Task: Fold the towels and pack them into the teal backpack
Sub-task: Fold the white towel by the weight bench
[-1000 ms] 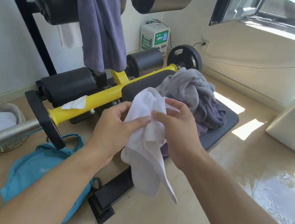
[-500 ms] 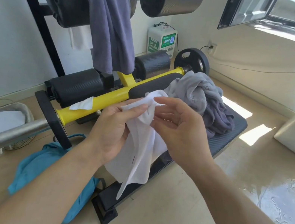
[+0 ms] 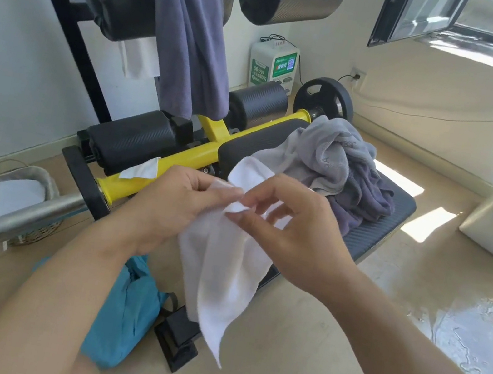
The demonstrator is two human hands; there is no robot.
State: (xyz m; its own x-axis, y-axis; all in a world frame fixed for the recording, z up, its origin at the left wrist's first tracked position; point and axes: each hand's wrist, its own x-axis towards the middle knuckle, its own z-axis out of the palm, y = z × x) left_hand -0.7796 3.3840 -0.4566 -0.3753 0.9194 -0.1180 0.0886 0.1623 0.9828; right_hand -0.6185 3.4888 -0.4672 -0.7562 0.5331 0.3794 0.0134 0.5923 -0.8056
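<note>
Hidden: teal backpack (image 3: 124, 313) partly behind left forearm | Count: one white towel (image 3: 224, 268) | Pinched by left hand (image 3: 170, 203), right hand (image 3: 290, 227)

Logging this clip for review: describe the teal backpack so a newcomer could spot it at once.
Find the black and yellow exercise bench. On the floor at its near-left foot, below the left hand, lies the teal backpack, slumped. It is the only teal thing; the nearby towels are white or grey.

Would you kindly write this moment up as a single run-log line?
stage: folding | both hands pinch white towel at its top edge | grey towels heaped on bench | teal backpack on floor | nothing packed visibly
</note>
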